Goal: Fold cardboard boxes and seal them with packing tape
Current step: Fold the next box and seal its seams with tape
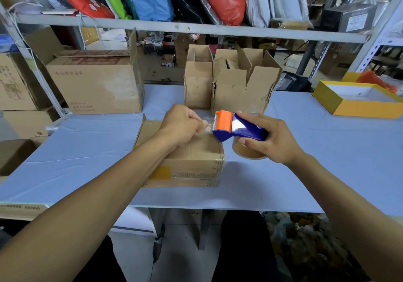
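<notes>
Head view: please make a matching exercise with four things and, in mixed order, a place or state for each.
Things:
1. tape dispenser
2. small closed box
3. yellow tray
4. upright open boxes

Places or states:
A. far right on the table
B. under the left hand
C. in the right hand
D. standing behind the hands

Pairs: 1-C, 2-B, 3-A, 4-D

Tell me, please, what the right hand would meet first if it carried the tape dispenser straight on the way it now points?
The right hand points the dispenser leftward, orange end first. It would probably first meet the left hand, which pinches the tape end over the box. Depth is uncertain.
</notes>
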